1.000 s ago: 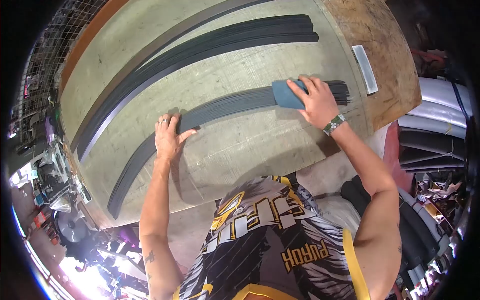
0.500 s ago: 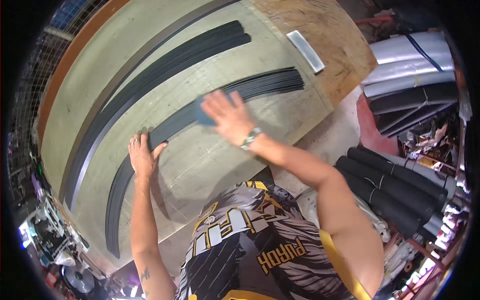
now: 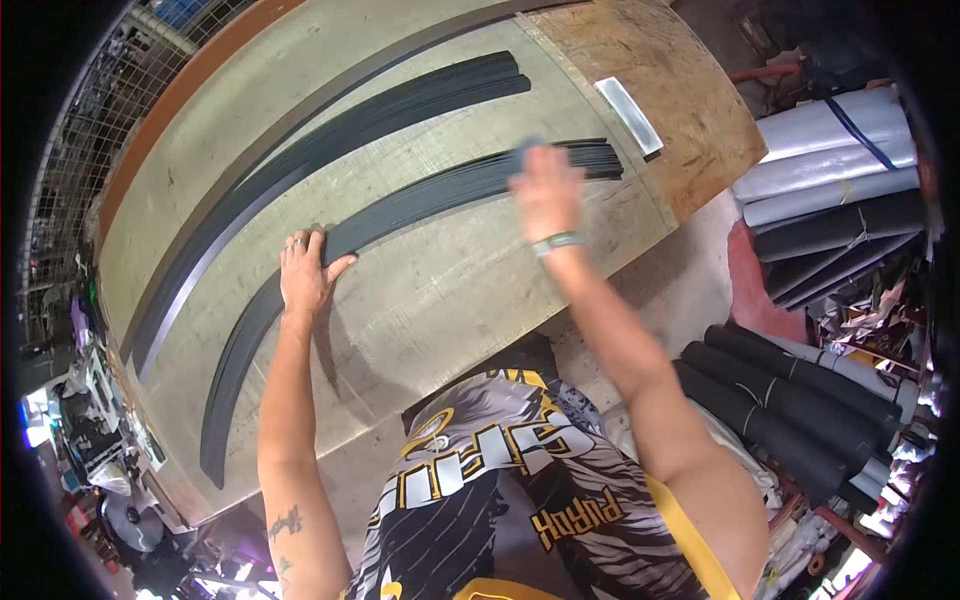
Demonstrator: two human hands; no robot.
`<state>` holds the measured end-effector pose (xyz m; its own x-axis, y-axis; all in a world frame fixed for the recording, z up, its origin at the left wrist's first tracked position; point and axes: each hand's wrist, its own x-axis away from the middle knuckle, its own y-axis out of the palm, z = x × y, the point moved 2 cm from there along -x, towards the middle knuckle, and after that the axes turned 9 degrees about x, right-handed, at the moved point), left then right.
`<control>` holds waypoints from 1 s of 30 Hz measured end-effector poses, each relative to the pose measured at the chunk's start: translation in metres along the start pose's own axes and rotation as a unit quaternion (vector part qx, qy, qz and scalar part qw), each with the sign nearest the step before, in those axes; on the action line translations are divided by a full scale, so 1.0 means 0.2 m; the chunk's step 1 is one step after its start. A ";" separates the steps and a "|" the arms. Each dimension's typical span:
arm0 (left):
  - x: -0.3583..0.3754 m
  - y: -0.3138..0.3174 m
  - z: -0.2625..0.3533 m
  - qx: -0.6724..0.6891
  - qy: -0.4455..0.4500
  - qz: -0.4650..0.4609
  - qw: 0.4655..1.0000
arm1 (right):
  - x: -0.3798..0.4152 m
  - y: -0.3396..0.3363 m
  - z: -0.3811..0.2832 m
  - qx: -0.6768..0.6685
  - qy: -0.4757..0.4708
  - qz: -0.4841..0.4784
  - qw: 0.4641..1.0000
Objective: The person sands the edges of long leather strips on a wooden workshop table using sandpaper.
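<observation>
A long bundle of thin dark strips [image 3: 430, 200] lies on the table, fanned at its right end. Around its middle-left part is my left hand [image 3: 305, 272], fingers over the far edge and thumb on the near side, pressing it down. My right hand [image 3: 550, 190], smeared by motion, is over the bundle near its right end. Under its fingers a bit of a blue pad [image 3: 528, 150] shows; most of the pad is hidden by the hand.
Beyond lies a second bundle of dark strips [image 3: 400, 105], with a long flat metal bar [image 3: 300, 105] behind it. A whitish rectangular block [image 3: 629, 116] rests by the wooden board [image 3: 690, 90]. Black rolls [image 3: 770, 400] and silvery rolls [image 3: 840, 130] are stacked to the right.
My right hand has slid the blue pad along the strips toward their right end. My left hand keeps its hold on the bundle. The view has shifted slightly.
</observation>
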<state>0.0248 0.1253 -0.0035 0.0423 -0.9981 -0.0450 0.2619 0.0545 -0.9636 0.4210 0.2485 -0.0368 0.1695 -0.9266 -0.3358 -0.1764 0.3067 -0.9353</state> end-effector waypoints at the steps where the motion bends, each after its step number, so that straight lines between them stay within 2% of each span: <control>1: 0.00 0.01 0.00 -0.001 -0.002 0.002 1.000 | 0.05 0.02 -0.27 0.009 -0.079 0.022 0.997; 2: 0.00 0.01 -0.01 -0.004 -0.009 0.003 1.000 | 0.09 -0.03 -0.56 -0.075 -0.107 -0.031 0.991; 4: -0.01 0.01 -0.04 0.024 -0.012 -0.020 0.999 | 0.24 0.05 -0.99 -0.201 -0.190 0.002 0.961; 6: 0.07 0.00 -0.10 0.009 0.010 0.014 1.000 | 0.25 -0.05 -1.17 -0.141 -0.224 -0.069 0.962; 7: 0.14 -0.06 -0.10 0.007 -0.026 0.015 1.000 | 0.21 -0.10 -1.15 -0.127 -0.261 -0.099 0.952; 9: 0.37 -0.20 -0.27 -0.017 -0.089 0.040 0.995 | 0.19 -0.10 -0.96 -0.125 -0.252 -0.034 0.959; 10: 0.52 -0.23 -0.40 -0.037 -0.116 0.060 0.991 | 0.17 -0.06 -0.81 -0.046 -0.255 0.024 0.966; 12: 0.81 -0.32 -0.67 -0.067 -0.167 0.082 0.980 | 0.00 -0.05 -0.48 0.029 -0.145 -0.088 0.985; 14: 1.18 -0.45 -0.93 -0.089 -0.245 0.083 0.962 | -0.04 0.08 -0.08 0.078 -0.109 -0.033 0.990; 15: 1.37 -0.51 -1.05 -0.116 -0.282 0.091 0.948 | -0.07 0.12 0.03 0.119 -0.065 -0.053 0.989; 16: 1.56 -0.55 -1.18 -0.108 -0.285 0.108 0.946 | -0.09 0.06 0.04 0.101 -0.035 -0.087 0.990; 18: 1.86 -0.61 -1.36 -0.092 -0.316 0.110 0.938 | -0.06 0.07 -0.07 0.107 -0.025 -0.075 0.991; 20: 2.04 -0.62 -1.50 -0.104 -0.307 0.120 0.938 | 0.00 0.03 -0.50 0.066 -0.024 -0.111 0.991; 22: 2.09 -0.70 -1.55 -0.057 -0.310 0.102 0.944 | 0.27 0.15 -1.16 0.018 -0.158 0.076 0.984; 23: 2.10 -0.66 -1.58 -0.050 -0.298 0.094 0.949 | 0.42 0.04 -1.62 -0.045 -0.185 0.046 0.981; 24: 2.12 -0.63 -1.61 -0.043 -0.292 0.090 0.951 | 0.59 -0.05 -2.04 -0.043 -0.257 0.051 0.964; 25: 2.13 -0.62 -1.63 -0.038 -0.288 0.090 0.953 | 0.76 -0.18 -2.42 -0.104 -0.319 0.029 0.942; 26: 2.14 -0.61 -1.64 -0.031 -0.283 0.094 0.954 | 0.96 -0.16 -2.75 -0.135 -0.349 0.052 0.926; 27: 2.15 -0.61 -1.64 -0.026 -0.276 0.097 0.956 | 1.13 -0.26 -3.03 -0.189 -0.335 -0.070 0.920; 29: 2.15 -0.64 -1.65 -0.021 -0.274 0.088 0.958 | 1.43 -0.19 -3.33 -0.252 -0.399 -0.003 0.882; 30: 2.16 -0.64 -1.66 -0.029 -0.268 0.084 0.959 | 1.42 -0.23 -3.31 -0.230 -0.382 -0.061 0.893</control>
<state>-0.3096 -0.3228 0.0125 0.5726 -0.8166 -0.0736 0.1546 0.1956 -0.9684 -0.1642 -0.1723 -0.0149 0.7960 -0.4732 -0.3773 -0.4613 -0.0709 -0.8844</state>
